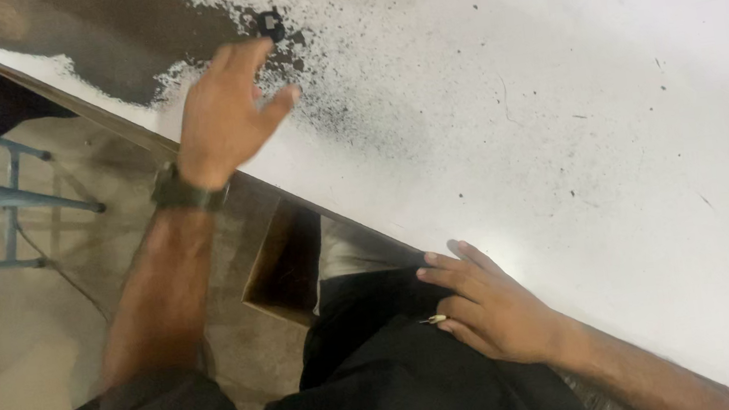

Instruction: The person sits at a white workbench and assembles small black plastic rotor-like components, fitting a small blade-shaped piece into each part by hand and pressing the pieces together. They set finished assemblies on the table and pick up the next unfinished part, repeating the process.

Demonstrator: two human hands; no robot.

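Small black object [271, 25] beyond left hand [223, 111]: too blurred to identify. Left fingertips smeared by motion blur. Thin pale item [434, 320] between right hand [498, 309] fingers: too small to identify. Right forearm cut off by bottom edge. White table [603, 111] cut by top and right edges. Blue metal frame [7, 198] cut at left edge.

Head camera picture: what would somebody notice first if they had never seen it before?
First, the white table, worn dark and speckled at its upper left. There the left hand, a dark watch on its wrist, reaches with spread fingers toward a small black part. The right hand rests at the table's near edge, a thin pale-tipped piece between its fingers.
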